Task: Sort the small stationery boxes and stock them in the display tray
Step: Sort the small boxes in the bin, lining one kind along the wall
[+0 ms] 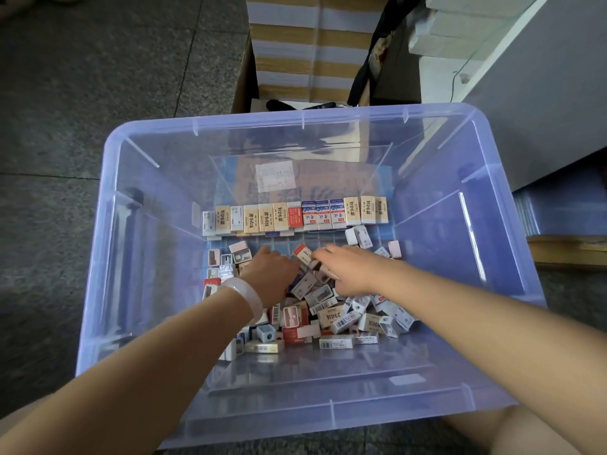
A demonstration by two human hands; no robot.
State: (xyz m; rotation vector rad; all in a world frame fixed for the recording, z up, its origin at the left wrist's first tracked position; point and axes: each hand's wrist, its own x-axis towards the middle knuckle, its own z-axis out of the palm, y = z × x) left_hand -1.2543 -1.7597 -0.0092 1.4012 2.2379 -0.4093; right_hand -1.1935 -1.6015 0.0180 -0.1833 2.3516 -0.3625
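A large clear bluish plastic bin (108,257) is seen from above on a grey stone floor (82,77). Inside it, a clear display tray (328,379) is set, its walls showing as faint lines. Along the tray's far side, a row of small boxes (295,215) is stood upright side by side: beige ones at the left and right, 1 red and 3 blue-and-white ones towards the middle. Nearer, a loose heap of small boxes (328,313) is piled in the tray's middle, lying at all angles.

Both hands are reached into the heap. The left hand (271,277), with a pale bangle (243,297) on its wrist, is laid palm down on the pile; whether its fingers are grasping anything cannot be told. The right hand (348,274) is held over the pile's far edge, and a red-and-white box (303,252) is seen just at its fingertips, apparently pinched, though the grasp is not plainly shown.

Beyond the bin, stacked cardboard cartons (312,44) are seen, and a grey cabinet (542,93) is stood at the far right.
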